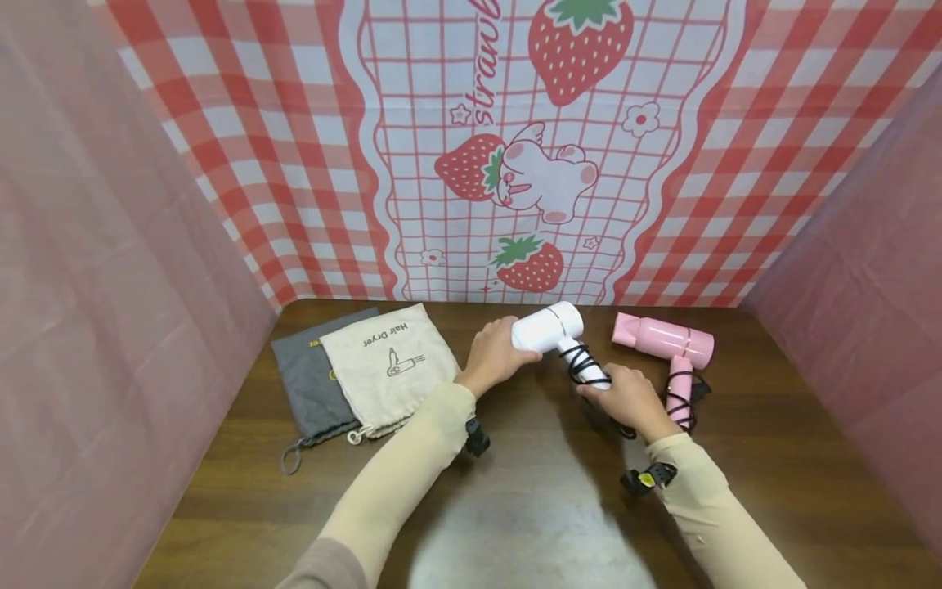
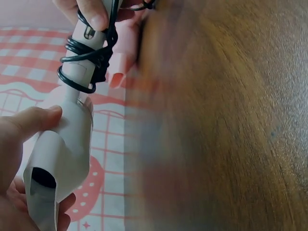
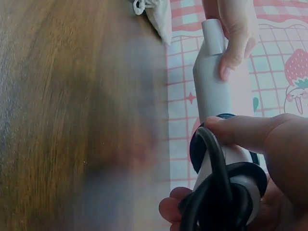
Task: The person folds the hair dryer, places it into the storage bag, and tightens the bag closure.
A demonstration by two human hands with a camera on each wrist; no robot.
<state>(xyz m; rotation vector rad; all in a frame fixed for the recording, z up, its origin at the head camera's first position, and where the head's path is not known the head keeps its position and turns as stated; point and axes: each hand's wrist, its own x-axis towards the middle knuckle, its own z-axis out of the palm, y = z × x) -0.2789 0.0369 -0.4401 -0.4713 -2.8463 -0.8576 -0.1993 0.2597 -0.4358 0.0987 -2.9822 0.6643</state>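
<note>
A white hair dryer [image 1: 548, 327] is held up over the table by both hands. Its nozzle end sits in my left hand [image 1: 495, 353], thumb on top and fingers curled beneath, as the left wrist view shows. My right hand [image 1: 625, 398] grips the handle, where a black cord [image 2: 86, 55] is wound in several loops. In the right wrist view the thumb presses on the cord-wrapped handle [image 3: 226, 156]. Just right of my right hand lies a pink hair dryer [image 1: 666, 339], its handle also wrapped in black cord.
At the left lie a cream drawstring bag [image 1: 390, 368] printed "Hair Dryer" and, partly under it, a dark grey drawstring bag [image 1: 305, 388]. Everything rests on a brown wooden table [image 1: 530, 507]. A strawberry-print cloth [image 1: 545, 188] hangs behind, with pink curtains [image 1: 110, 286] at both sides.
</note>
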